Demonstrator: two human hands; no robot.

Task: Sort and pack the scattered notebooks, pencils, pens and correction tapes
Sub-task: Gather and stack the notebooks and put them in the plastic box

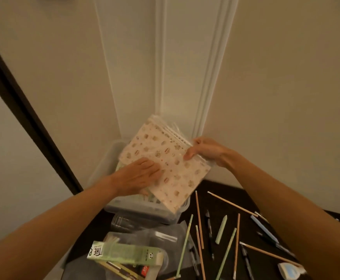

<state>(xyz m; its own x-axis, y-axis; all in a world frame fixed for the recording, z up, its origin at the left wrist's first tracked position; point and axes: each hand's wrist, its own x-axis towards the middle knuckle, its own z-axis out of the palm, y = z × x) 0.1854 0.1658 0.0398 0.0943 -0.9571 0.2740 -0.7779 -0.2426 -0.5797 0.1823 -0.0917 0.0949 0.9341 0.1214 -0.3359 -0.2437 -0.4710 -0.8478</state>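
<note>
A pink patterned spiral notebook [177,172] in a clear plastic sleeve hangs tilted over a translucent plastic bin [108,158] by the wall. My left hand [140,174] lies flat on the notebook's near left cover, fingers straight. My right hand [207,152] pinches its right edge near the spiral. Another greenish notebook shows inside the bin beneath it. Several pencils [199,219] and pens [209,235] lie scattered on the dark table to the right. A correction tape [290,268] sits at the bottom right.
A green pencil box [124,254] lies on grey plastic bags [165,239] at the bottom centre, in front of the bin. A cream panelled wall [165,77] stands right behind the bin. A dark frame [23,110] runs diagonally at left.
</note>
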